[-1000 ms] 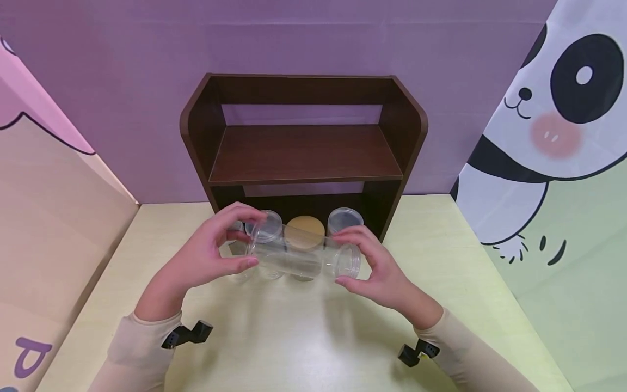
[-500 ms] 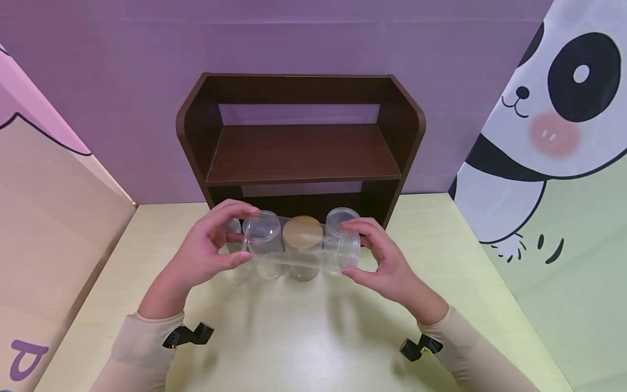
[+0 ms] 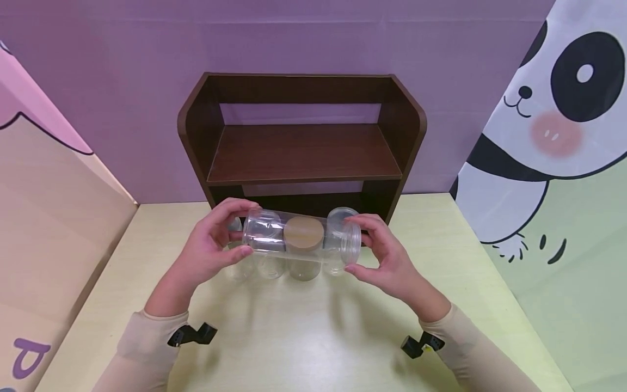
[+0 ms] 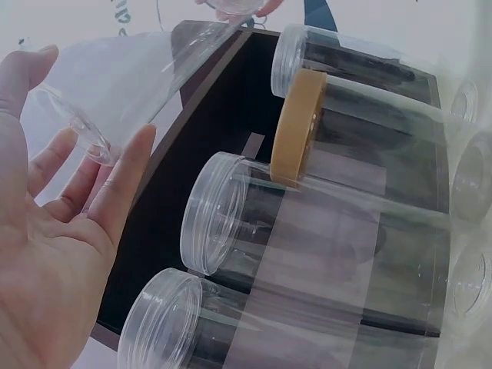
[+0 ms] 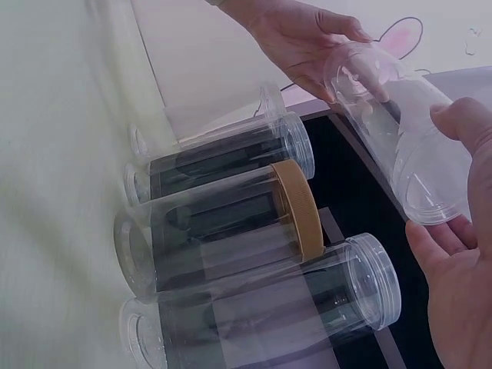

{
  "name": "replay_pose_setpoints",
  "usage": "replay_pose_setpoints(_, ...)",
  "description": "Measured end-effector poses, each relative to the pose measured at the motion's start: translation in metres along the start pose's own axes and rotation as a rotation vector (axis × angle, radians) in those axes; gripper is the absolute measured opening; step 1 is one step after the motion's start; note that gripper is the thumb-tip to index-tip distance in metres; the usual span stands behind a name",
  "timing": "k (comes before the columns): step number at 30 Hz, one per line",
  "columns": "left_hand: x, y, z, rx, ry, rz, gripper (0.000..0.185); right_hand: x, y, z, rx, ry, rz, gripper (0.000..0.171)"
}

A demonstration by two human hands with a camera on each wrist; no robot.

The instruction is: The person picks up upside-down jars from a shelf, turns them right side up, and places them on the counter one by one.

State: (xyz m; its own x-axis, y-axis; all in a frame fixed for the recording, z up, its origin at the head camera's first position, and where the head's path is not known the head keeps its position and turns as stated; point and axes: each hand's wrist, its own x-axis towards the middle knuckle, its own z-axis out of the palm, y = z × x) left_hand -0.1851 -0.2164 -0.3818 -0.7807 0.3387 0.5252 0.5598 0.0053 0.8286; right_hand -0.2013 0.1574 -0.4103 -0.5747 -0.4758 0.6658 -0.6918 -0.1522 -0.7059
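Note:
A clear cylindrical jar [image 3: 279, 251] lies sideways in the air between both hands, its right end slightly lower. The left hand [image 3: 211, 239] grips the smooth left end, thumb below and fingers above. At the ribbed right end, the right hand [image 3: 379, 253] holds the rim between thumb and fingers. Through the held jar, the tan lid [image 5: 298, 207] of a standing jar shows in the head view. Clear-lidded jars [image 4: 215, 215] stand upright in the same row, behind and below the held one. In the right wrist view, the held jar [image 5: 377, 127] looks see-through, with nothing visible inside.
Behind the row rises a dark brown two-tier shelf [image 3: 306, 152], against a purple backdrop [image 3: 303, 38]. The pale wooden table [image 3: 303, 337] reaches toward the person. Printed panels [image 3: 553, 218] flank it on both sides.
Both hands have shifted the held jar a little up the head view, toward the shelf. Its right end has risen, so the jar lies closer to level. The standing jars stay put.

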Motion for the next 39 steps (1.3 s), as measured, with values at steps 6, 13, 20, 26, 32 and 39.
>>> replay_pose_setpoints(6,0.000,0.000,0.001,0.050,0.002,-0.003,0.069,0.002,-0.001,-0.004,0.008,0.020,0.013,0.086)
replay_pose_setpoints(13,-0.002,0.000,0.001,0.133,-0.026,-0.044,0.075,0.005,-0.007,-0.011,0.033,0.064,0.052,0.083)
replay_pose_setpoints(20,-0.006,-0.004,0.004,0.216,-0.059,-0.056,0.072,0.008,-0.012,-0.018,0.060,0.093,0.062,0.078)
replay_pose_setpoints(26,-0.011,-0.002,0.010,0.296,-0.074,-0.096,0.068,0.012,-0.014,-0.021,0.124,0.091,0.013,0.075)
replay_pose_setpoints(32,-0.013,-0.003,0.019,0.329,-0.124,-0.169,0.071,0.016,-0.017,-0.022,0.140,0.080,-0.023,0.074)
replay_pose_setpoints(39,-0.015,-0.010,0.032,0.339,-0.189,-0.171,0.073,0.024,-0.021,-0.020,0.148,0.082,-0.019,0.069)
